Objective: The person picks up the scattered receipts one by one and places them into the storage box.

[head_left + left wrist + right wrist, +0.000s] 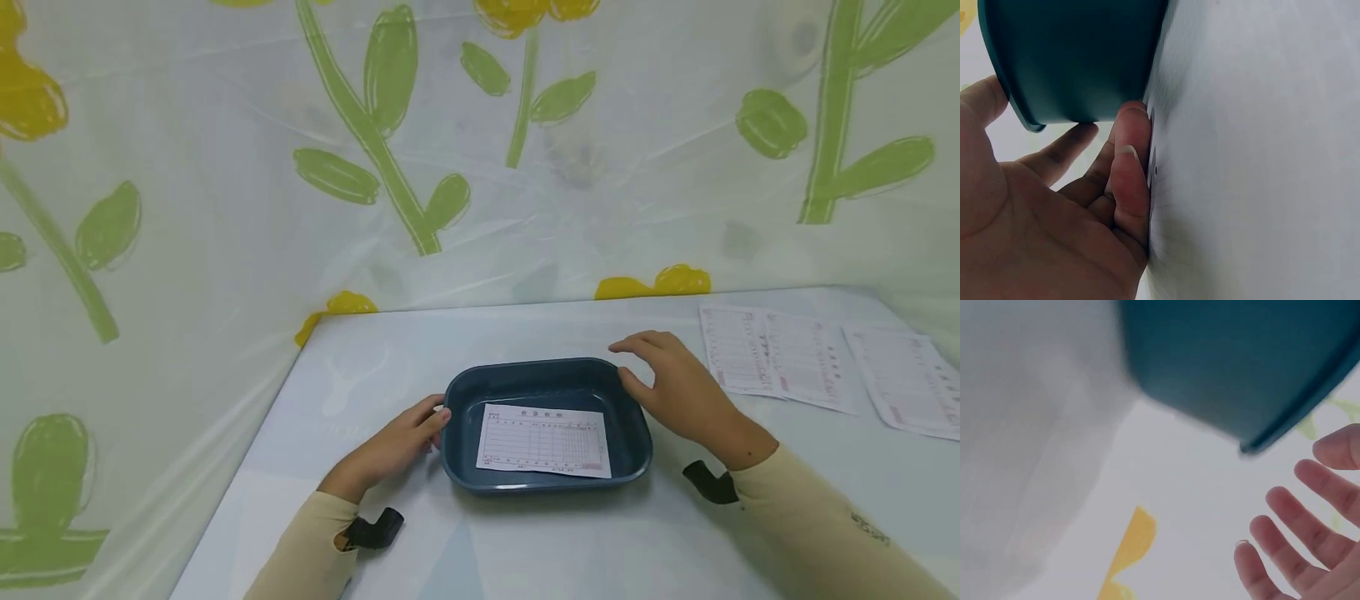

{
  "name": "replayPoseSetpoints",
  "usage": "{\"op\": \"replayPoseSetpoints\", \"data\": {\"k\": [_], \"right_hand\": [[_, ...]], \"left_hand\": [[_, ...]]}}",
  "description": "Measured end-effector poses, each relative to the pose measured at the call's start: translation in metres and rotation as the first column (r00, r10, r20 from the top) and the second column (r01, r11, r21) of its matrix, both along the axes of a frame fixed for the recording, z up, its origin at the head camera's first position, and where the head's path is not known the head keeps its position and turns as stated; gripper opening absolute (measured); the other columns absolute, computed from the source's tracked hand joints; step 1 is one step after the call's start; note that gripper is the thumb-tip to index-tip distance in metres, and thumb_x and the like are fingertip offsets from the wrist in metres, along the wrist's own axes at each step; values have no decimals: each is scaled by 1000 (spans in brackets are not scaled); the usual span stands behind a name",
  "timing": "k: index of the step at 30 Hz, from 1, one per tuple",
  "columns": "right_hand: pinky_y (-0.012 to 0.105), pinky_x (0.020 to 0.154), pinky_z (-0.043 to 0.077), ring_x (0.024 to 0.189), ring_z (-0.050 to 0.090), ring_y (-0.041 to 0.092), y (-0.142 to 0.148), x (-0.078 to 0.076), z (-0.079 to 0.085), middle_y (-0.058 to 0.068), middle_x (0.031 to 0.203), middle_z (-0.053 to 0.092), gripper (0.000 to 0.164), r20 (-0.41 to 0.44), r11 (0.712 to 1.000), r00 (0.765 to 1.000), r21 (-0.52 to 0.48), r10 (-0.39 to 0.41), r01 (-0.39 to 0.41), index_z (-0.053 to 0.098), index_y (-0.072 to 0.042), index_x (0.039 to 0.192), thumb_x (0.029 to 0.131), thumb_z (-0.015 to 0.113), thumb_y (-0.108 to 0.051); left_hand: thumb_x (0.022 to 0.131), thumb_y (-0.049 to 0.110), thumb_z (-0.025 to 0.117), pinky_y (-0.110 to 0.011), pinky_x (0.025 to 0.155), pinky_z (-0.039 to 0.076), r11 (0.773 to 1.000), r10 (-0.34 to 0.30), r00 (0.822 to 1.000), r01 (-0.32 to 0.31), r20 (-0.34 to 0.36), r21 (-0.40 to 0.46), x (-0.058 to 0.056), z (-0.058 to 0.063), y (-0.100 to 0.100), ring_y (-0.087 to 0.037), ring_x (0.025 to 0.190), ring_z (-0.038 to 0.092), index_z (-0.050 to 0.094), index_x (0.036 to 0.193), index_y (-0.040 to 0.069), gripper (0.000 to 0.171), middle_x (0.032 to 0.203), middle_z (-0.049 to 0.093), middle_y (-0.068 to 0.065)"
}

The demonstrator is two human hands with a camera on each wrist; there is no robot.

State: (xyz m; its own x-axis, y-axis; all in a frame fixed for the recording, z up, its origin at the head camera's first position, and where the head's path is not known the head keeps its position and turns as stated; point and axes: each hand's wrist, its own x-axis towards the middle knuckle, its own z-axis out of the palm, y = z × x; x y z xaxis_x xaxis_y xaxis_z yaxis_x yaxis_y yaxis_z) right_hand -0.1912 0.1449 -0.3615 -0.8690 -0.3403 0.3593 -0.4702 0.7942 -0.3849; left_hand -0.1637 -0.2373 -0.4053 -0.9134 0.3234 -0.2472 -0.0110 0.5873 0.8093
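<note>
A dark blue-green rectangular tray (547, 485) sits on the table with a printed paper form (543, 442) lying inside it. My left hand (401, 446) holds the tray's left end. In the left wrist view its thumb (988, 100) lies against the rim, while the other fingers meet the outer wall lower down, close to the tabletop. At the tray's right end is my right hand (675, 387), its thumb near the rim in the head view. The right wrist view has its fingers (1285, 547) spread and apart from the tray wall, holding nothing.
Several printed paper sheets (738, 350) lie at the table's right side, some overlapping. A pale curtain (540, 217) with green and yellow flower prints hangs behind the white table (367, 350). Each wrist carries a black piece (378, 529) at the sleeve.
</note>
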Motion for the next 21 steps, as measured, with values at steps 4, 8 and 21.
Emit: {"op": "replayPoseSetpoints", "data": {"k": [4,8,21], "right_hand": [[62,101,46,123,51,41,21,-3,0,20,129,60,32,54,998,996,-12,-68,69,65,-6,124,92,67,-10],[67,103,40,127,46,46,43,-9,-1,24,131,56,33,72,992,991,-34,-117,120,64,-3,125,92,66,-8],[74,104,31,130,34,57,113,-28,-7,39,140,40,45,193,952,934,-3,-300,306,53,4,134,94,63,-12]], "left_hand": [[106,48,40,-33,80,43,1000,3,1000,-3,-9,7,-1,-2,0,-19,88,54,46,143,20,47,91,57,-4],[105,48,40,-33,79,43,1000,7,1000,-7,-4,12,-1,-5,0,-19,88,54,46,144,21,47,91,57,-4],[105,48,41,-33,77,43,1000,14,1000,-14,4,22,1,-4,0,-19,89,54,46,145,22,47,91,57,-4]]}}
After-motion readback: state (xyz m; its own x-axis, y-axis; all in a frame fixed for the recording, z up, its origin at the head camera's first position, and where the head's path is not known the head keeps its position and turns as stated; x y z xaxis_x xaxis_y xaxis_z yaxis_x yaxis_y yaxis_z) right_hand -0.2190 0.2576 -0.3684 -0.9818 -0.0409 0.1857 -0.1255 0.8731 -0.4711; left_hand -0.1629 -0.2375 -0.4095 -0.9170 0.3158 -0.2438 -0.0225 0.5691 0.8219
